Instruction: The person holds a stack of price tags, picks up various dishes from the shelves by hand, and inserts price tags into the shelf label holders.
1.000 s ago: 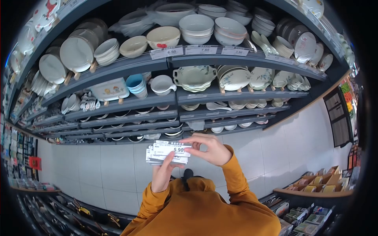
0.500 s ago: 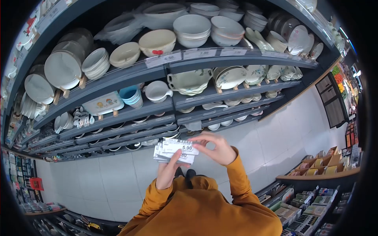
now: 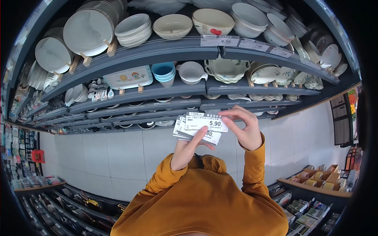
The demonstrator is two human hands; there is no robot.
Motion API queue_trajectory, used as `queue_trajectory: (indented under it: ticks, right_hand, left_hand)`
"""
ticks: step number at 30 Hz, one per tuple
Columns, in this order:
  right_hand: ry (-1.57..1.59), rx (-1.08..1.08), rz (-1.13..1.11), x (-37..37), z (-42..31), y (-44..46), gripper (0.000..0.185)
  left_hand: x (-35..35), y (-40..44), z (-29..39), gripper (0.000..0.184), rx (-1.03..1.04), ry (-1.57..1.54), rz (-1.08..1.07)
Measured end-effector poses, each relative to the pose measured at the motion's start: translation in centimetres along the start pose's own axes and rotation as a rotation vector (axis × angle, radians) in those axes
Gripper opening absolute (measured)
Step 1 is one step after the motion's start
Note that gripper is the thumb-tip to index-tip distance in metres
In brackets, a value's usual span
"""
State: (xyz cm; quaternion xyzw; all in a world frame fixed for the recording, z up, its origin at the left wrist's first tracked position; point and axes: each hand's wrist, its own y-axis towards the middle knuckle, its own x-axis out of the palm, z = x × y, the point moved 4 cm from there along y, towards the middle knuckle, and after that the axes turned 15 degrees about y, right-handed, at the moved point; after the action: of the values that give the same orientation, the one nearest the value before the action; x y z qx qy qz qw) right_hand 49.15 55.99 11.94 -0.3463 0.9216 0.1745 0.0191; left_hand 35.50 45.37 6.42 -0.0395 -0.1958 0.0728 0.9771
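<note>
A fanned stack of white price tags (image 3: 187,133) rests in my left hand (image 3: 190,146), the thumb pressed on its face and the fingers underneath. The uppermost price tag (image 3: 202,122) reads 5.90, and a lower one shows a price ending in 80. My right hand (image 3: 245,125) pinches the upper right edge of the 5.90 tag between thumb and fingers. Both hands are in front of my body, below the shelves of dishes. A price tag reading 6.50 (image 3: 219,41) is fixed on the top shelf's edge.
Bowls (image 3: 212,21) and white plates (image 3: 88,31) line the top shelf (image 3: 173,49). Below stand blue cups (image 3: 163,70), a white handled bowl (image 3: 191,72) and a patterned tray (image 3: 128,77). Tiled floor (image 3: 122,157) lies beneath. Behind me are wooden compartments (image 3: 315,179) and a red box (image 3: 38,156).
The view has shifted, so shelves and hands appear farther right and the shelves look nearer. Both hands keep their hold on the tags, which now sit higher in view.
</note>
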Motion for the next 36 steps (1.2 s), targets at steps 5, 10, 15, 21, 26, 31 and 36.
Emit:
queue_trajectory:
  ticks: [5, 10, 15, 21, 26, 31, 36]
  right_hand:
    - [0.005, 0.022, -0.053, 2.0, 0.2, 1.6, 0.019]
    - [0.077, -0.106, 0.118, 2.3, 1.4, 2.2, 0.014]
    - [0.167, -0.080, 0.150, 2.5, 1.3, 3.3, 0.011]
    - [0.070, -0.212, -0.060, 5.1, -2.6, 9.5, 0.011]
    - [-0.205, -0.661, -0.070, 9.1, -7.5, 18.9, 0.023]
    - [-0.715, -0.431, 0.023, 12.9, -5.0, 27.8, 0.081]
    - [-0.745, -0.243, -0.106, 15.0, -2.5, 31.1, 0.098]
  left_hand:
    - [-2.0, -0.2, 0.8, 0.029, 0.006, -0.006, 0.042]
    - [-3.6, -0.3, 1.0, 0.026, 0.027, -0.001, 0.079]
    - [-4.6, -0.8, 1.6, 0.026, 0.031, -0.014, 0.131]
    - [-5.9, -1.3, 2.9, 0.027, 0.120, -0.065, 0.238]
    - [-7.0, -2.2, 4.5, 0.026, 0.227, -0.088, 0.373]
    - [-7.3, -3.6, 6.0, 0.027, 0.317, -0.081, 0.386]
    - [-7.3, -5.0, 6.8, 0.027, 0.348, -0.080, 0.397]
